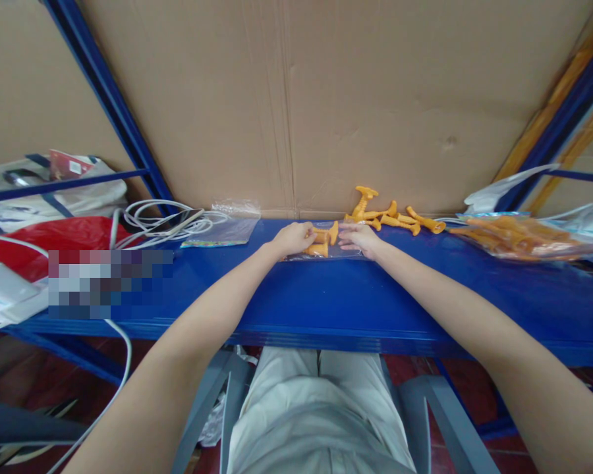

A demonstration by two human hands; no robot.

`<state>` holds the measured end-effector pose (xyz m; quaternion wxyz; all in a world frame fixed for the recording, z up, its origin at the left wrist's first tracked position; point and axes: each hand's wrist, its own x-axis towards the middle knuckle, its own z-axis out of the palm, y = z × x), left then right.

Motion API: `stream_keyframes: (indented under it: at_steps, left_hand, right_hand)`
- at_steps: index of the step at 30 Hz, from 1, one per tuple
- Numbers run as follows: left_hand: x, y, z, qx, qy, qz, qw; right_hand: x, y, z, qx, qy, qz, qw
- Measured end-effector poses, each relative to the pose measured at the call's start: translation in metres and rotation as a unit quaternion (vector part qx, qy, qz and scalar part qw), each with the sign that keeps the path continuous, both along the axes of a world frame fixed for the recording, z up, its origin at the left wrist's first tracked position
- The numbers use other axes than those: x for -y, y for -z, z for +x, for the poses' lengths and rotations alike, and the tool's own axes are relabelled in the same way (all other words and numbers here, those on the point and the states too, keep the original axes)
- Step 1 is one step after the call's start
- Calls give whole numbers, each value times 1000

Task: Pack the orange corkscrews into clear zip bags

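My left hand [292, 239] is closed at the left end of a clear plastic bag [346, 253], its thumb and fingers pinching the film. Orange plastic hammer-shaped pieces [320, 249] lie in or on this bag, between my hands. At the bag's right end is my right hand [363, 241], its fingers stretched toward the pieces and slightly apart. Whether it touches a piece or only the film is unclear. Just behind my right hand, several more loose orange pieces [400, 220] lie in a pile, one standing up [363, 203].
A filled bag of orange pieces [528, 237] lies on the blue shelf [326, 303] at right. To the left are a flat clear bag [222, 230], coiled white cable [163, 220], a red bag [44, 237] and a white power strip [10, 293]. Cardboard [296, 99] stands behind.
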<state>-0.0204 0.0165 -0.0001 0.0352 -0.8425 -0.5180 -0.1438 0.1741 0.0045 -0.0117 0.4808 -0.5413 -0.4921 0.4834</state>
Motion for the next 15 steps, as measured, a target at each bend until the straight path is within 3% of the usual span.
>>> stream_keyframes:
  at_steps: [7, 12, 15]
  left_hand:
    - [-6, 0, -1, 25, 23, -58, 998]
    - [-9, -2, -8, 44, 49, -79, 995]
    - [-10, -3, -11, 55, 71, -92, 992]
  right_hand:
    - [3, -3, -3, 38, 0, 19, 999]
    - [9, -5, -4, 77, -147, 22, 986]
    - [10, -5, -5, 79, -190, 2, 979]
